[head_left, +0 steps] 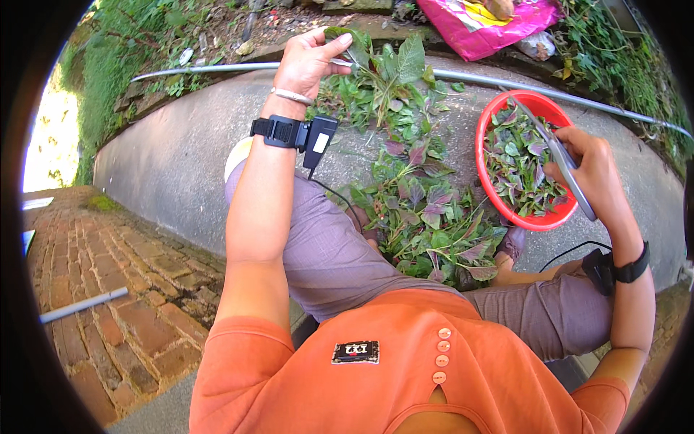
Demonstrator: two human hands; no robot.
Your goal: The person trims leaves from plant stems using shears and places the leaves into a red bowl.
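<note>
L hand point(307, 61) pinches leaf point(359, 48), R hand point(591, 160) grips tool point(558, 148) ovr red basin point(543, 105).

The basin point(531, 222) at right looked like glossy plastic, the long tool point(560, 156) over it smooth metal, the bricks point(137, 322) at lower left rough and matt, and the shirt point(303, 394) at lower centre matt cloth with 4 shiny buttons point(442, 360).

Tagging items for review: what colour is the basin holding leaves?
The basin is red, best seen in the head view.
</note>
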